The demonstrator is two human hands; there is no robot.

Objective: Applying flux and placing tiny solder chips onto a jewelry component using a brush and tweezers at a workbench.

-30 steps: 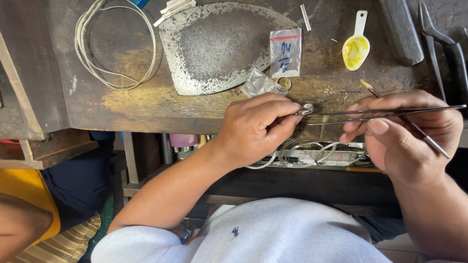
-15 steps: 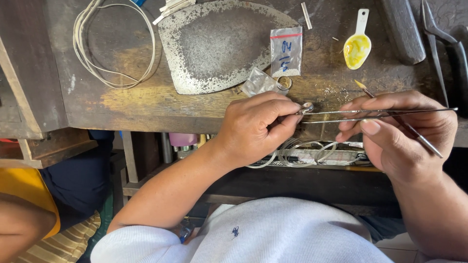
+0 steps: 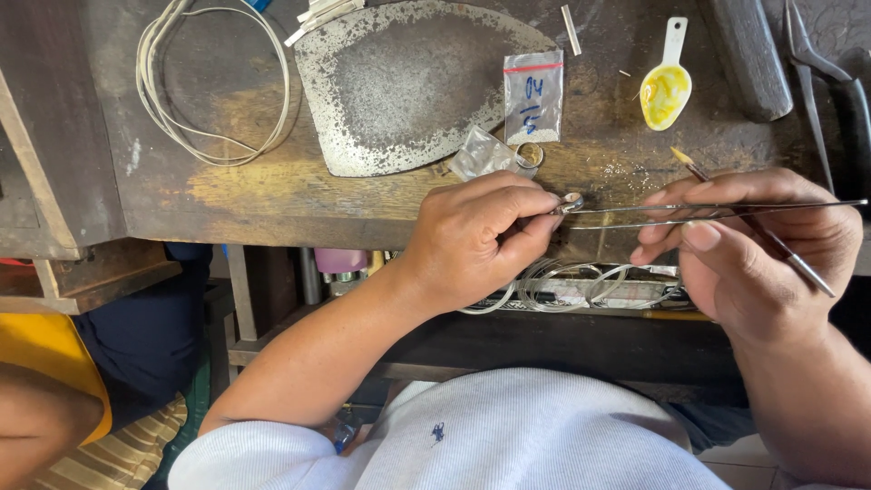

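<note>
Left hand [image 3: 481, 240] is at the near edge of the wooden bench [image 3: 227, 195], fingers curled, thumb and forefinger pinching a small silver ring [image 3: 572, 203]. The ring sits right at the bench edge, about centre of the scene, just near of a small clear bag [image 3: 483, 156] w/ another ring [image 3: 530, 154] beside it.

Right hand [image 3: 758, 249] is to the right, closed around 2 tools at once: long thin metal tweezers [image 3: 689, 214] lying horizontal, tips pointing left and meeting the silver ring, and a fine brush [image 3: 753, 222] w/ a yellowish tip, running diagonally from far-left to near-right through the fingers. Tweezer arms look nearly together at the tips; can't tell if they actually grip the ring or just touch it.

On the bench, far side: a grey speckled pad [image 3: 408, 82], roughly shield-shaped, centre-left. Left of it, a coil of pale wire [image 3: 150, 86]. Right of the pad, a small zip bag w/ a red strip [image 3: 533, 95]. Further right, a white spoon [image 3: 667, 86] holding yellow paste. At the far right, a dark tool handle [image 3: 748, 59] and black pliers [image 3: 839, 77].

Under the bench edge, between the 2 hands, loops of silver wire [image 3: 581, 281] lie in a tray. Near side: the person's white shirt [image 3: 508, 436]. Bottom left, another person in yellow cloth [image 3: 45, 363].
</note>
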